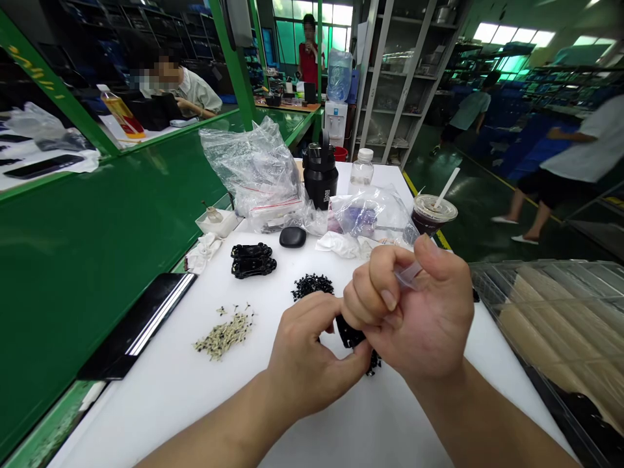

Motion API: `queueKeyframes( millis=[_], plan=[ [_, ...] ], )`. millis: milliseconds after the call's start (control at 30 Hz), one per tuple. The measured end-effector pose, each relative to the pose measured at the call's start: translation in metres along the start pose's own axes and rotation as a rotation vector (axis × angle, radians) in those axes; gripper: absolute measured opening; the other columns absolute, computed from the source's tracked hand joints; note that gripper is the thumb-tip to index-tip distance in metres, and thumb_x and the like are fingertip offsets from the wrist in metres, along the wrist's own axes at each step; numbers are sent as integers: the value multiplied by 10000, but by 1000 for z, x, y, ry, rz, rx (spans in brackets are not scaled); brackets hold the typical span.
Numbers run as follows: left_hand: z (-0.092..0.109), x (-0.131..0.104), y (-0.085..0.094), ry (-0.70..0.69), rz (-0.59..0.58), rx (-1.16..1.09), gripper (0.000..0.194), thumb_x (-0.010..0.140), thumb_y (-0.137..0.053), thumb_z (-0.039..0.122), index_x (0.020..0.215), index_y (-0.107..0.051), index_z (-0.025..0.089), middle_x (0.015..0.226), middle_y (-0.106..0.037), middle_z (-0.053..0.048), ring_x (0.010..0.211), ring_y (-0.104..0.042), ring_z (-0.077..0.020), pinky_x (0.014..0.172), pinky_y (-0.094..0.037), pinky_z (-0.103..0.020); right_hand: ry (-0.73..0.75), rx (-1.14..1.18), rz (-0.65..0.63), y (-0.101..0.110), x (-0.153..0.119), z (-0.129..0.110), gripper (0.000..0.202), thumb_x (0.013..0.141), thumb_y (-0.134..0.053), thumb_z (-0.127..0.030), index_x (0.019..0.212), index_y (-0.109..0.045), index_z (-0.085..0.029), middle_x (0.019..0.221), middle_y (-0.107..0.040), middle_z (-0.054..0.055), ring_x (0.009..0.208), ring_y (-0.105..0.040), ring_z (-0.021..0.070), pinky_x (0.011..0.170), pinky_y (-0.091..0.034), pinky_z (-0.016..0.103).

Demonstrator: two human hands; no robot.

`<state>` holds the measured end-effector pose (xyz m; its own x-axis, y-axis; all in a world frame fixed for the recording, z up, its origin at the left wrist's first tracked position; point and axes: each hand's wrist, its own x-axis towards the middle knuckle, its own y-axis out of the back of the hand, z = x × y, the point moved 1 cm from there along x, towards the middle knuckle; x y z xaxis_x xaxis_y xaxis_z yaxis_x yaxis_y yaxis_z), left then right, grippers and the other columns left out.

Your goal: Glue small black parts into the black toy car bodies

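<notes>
- While the left hand (302,357) pinches a black part (348,333) between thumb and fingers, the right hand (433,318) curls close against it, the two together above the desk (160,383).
- A translucent piece (408,275) is clamped between the right thumb and forefinger; I can't make out what it is.
- Knuckles hide much of the black part, nearer me than a heap of small black pieces (312,285).
- Over to the left lies a pile of pale, dark-tipped bits (224,335).
- Behind that, two black car-shaped pieces (252,261) lie side by side, near a rounded dark case (292,237).
</notes>
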<state>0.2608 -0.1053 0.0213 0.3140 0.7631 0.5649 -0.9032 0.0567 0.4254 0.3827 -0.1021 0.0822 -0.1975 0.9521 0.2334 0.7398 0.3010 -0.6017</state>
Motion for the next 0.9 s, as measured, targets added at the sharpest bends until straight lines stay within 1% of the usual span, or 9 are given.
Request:
queueKeyframes(
  millis=[100, 300, 467, 533, 600, 667, 733, 800, 900],
  plan=[
    [0, 0, 0, 1, 1, 1, 96, 671, -602, 104, 653, -564, 190, 637, -602, 1, 607, -545, -138, 586, -461, -278, 16, 0, 7, 0, 0, 0, 581, 891, -509, -618, 500, -428, -196, 391, -275, -46, 373, -244, 91, 397, -247, 237],
    [1, 0, 0, 11, 0, 8, 81, 682, -599, 109, 690, -613, 188, 646, -609, -4, 612, -550, -144, 589, -466, -281, 0, -9, 3, 1, 0, -1, 594, 883, -499, -650, 502, -422, -201, 396, -277, -45, 374, -256, 94, 399, -246, 241],
    [0, 0, 0, 11, -5, 11, 109, 682, -612, 129, 633, -539, 192, 619, -580, 9, 590, -531, -135, 561, -444, -272, 11, -61, 1, 0, -3, 6, 566, 874, -510, -649, 532, -448, -202, 424, -307, -45, 399, -259, 95, 418, -241, 245],
    [-3, 2, 2, 9, -34, 32, 108, 697, -624, 143, 641, -547, 195, 616, -574, 16, 585, -527, -132, 553, -441, -267, 31, -132, -19, 1, -3, 8, 539, 876, -526, -643, 578, -490, -196, 457, -343, -42, 427, -290, 99, 440, -242, 248],
    [-9, 6, 4, 30, -96, 93, 41, 719, -657, 180, 718, -620, 198, 646, -608, 16, 596, -548, -140, 562, -459, -270, 80, -211, -30, 8, 0, 6, 526, 881, -537, -653, 628, -516, -192, 499, -380, -38, 460, -330, 104, 463, -265, 251],
    [-16, 10, 7, 72, -141, 182, 142, 738, -702, 252, 873, -698, 207, 718, -674, 3, 616, -587, -155, 583, -493, -286, 184, -292, 29, 27, 5, -1, 487, 873, -583, -626, 660, -527, -192, 530, -407, -36, 491, -361, 107, 486, -298, 250],
    [-22, 14, 9, 108, -133, 254, 259, 748, -728, 334, 979, -726, 216, 772, -717, -12, 621, -612, -169, 593, -518, -302, 274, -373, 196, 57, 11, -8, 408, 835, -677, -526, 654, -524, -194, 529, -420, -44, 494, -369, 100, 488, -302, 240],
    [-26, 15, 9, 117, -119, 286, 289, 754, -731, 383, 991, -740, 219, 786, -731, -22, 617, -623, -175, 584, -524, -304, 223, -414, 404, 95, 17, -9, 389, 777, -726, -418, 587, -467, -199, 473, -399, -60, 436, -335, 84, 437, -263, 229],
    [-26, 13, 7, 86, -133, 269, 290, 766, -723, 386, 1002, -737, 219, 803, -735, -24, 644, -645, -178, 601, -534, -301, 129, -410, 451, 140, 26, 2, 380, 746, -672, -367, 512, -411, -220, 387, -348, -69, 335, -274, 80, 364, -214, 243]
  ],
)
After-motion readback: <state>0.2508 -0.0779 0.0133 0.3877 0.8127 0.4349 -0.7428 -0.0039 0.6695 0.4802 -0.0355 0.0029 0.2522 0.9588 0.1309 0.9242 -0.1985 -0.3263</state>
